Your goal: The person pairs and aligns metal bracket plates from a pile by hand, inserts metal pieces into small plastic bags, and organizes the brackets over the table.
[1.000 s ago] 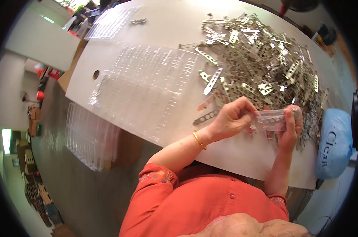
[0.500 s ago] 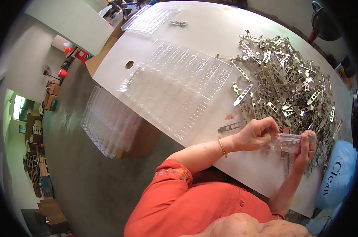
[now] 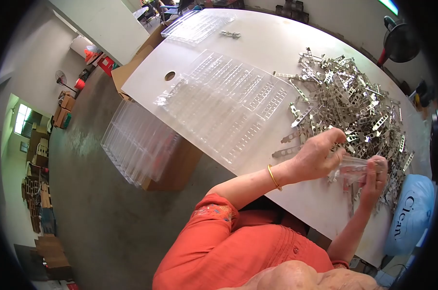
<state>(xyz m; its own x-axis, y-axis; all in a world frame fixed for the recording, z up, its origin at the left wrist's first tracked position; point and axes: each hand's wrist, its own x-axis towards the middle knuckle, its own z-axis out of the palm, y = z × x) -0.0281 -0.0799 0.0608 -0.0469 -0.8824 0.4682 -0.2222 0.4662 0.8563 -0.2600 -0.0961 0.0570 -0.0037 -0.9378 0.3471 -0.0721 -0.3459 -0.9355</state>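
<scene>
My right hand (image 3: 377, 176) is closed around one end of a clear plastic bag (image 3: 355, 166). Something flat lies inside the bag, blurred through the film. At the bag's other end is my left hand (image 3: 320, 153), a yellow bangle on its wrist. Its lower fingers pinch the film while the index finger is raised. Beyond both hands spreads a big loose heap of perforated metal brackets (image 3: 356, 104). A few single brackets, such as one metal strip (image 3: 285, 152), lie beside my left hand.
Clear plastic trays (image 3: 219, 106) lie on the white table (image 3: 265, 31), with another tray stack (image 3: 194, 26) at the far end. More trays (image 3: 139, 142) rest on a cardboard box (image 3: 182, 166) beside the table. A blue "Clean" pack (image 3: 410, 215) sits at the right edge.
My left hand has shifted slightly, its index finger lifting from a closed fist. The bag's film looks more stretched between my hands. The whole view has tilted a little.
</scene>
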